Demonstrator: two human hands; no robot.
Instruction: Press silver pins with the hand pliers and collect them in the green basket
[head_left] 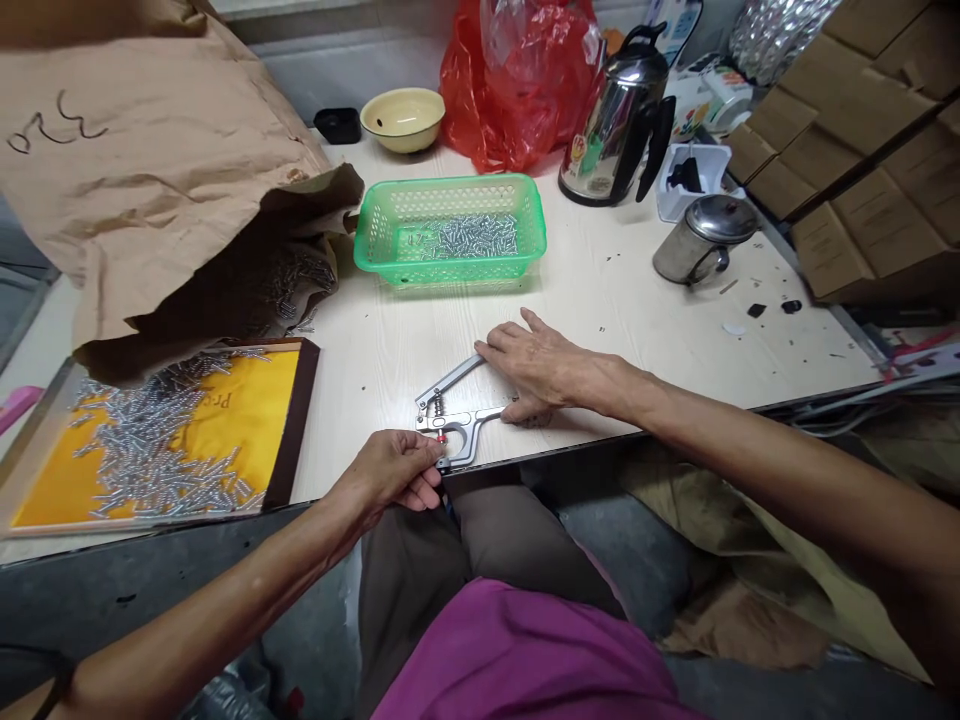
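A pair of silver snap-fastener pliers (457, 415) lies at the table's front edge, its handles spread apart and a spring between them near the jaw. My right hand (536, 370) spans the handle ends, with the fingers at the upper handle and the thumb on the lower one. At the jaw, beside a small red part (442, 438), my left hand (401, 468) is closed in a pinch. Whatever sits between its fingertips is too small and covered to name.
Small metal pins fill part of a green basket (450, 268) behind the pliers. More metal pins (161, 440) lie on a yellow-lined tray (274, 400) at left, under an open paper bag (172, 180). A kettle (619, 120), a lidded metal mug (701, 240) and cardboard boxes (847, 110) stand right.
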